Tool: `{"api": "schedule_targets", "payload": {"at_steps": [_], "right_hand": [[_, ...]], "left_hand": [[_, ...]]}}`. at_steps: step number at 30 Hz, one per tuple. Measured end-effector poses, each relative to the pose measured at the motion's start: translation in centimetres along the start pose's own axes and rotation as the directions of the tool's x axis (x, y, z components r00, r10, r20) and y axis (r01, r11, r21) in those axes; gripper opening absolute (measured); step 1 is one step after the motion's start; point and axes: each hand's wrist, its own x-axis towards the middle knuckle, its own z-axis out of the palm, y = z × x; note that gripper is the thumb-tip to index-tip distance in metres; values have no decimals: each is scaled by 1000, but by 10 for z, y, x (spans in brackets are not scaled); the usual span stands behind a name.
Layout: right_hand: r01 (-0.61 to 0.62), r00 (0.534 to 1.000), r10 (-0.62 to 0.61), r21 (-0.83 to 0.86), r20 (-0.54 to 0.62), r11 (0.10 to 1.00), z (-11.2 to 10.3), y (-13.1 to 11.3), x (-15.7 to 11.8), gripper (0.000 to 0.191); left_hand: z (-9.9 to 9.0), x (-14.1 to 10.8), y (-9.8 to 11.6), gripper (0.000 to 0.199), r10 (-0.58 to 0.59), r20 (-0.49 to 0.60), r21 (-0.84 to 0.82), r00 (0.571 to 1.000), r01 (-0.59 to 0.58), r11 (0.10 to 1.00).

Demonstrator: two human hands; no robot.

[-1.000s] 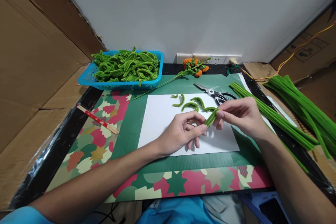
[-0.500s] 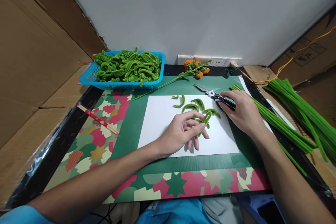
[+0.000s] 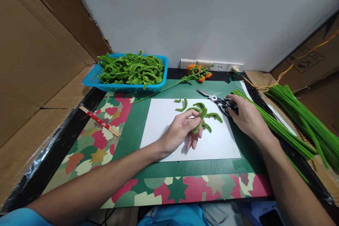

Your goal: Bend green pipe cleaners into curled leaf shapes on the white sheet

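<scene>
My left hand (image 3: 186, 127) pinches a folded green pipe cleaner (image 3: 201, 120) between thumb and fingers, above a white sheet of paper (image 3: 169, 141). Short curved pieces of green pipe cleaner (image 3: 214, 116) lie on the paper around it. To the right, scissors with black handles (image 3: 219, 101) rest on the green mat, blades pointing up and left. My right hand (image 3: 247, 116) is at the handle end, thumb and fingers apart and touching or very close to the handles. Its lower fingers are hidden.
A blue basket (image 3: 129, 87) heaped with green pipe cleaner shapes stands at back left. An orange flower stem (image 3: 196, 74) lies behind the paper. Long green pipe cleaners (image 3: 280, 123) lie at right, with a larger bundle (image 3: 304, 123) beyond. Chopsticks in a red wrapper (image 3: 99, 120) lie left.
My left hand has drawn slightly left and turned the folded pipe cleaner more upright. My right hand has slid back to the right along the scissors, uncovering more of the handles. The scissors stay put.
</scene>
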Motion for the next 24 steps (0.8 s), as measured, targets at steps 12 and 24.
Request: {"api": "schedule_targets", "payload": {"at_steps": [12, 24], "right_hand": [[128, 939, -50, 213, -340, 969, -7, -15, -3, 35], [375, 840, -343, -8, -421, 927, -12, -35, -8, 55]], "left_hand": [[-4, 2, 3, 31, 4, -19, -112, 1000, -6, 994], [-20, 4, 28, 8, 54, -48, -431, 997, -69, 900]]}}
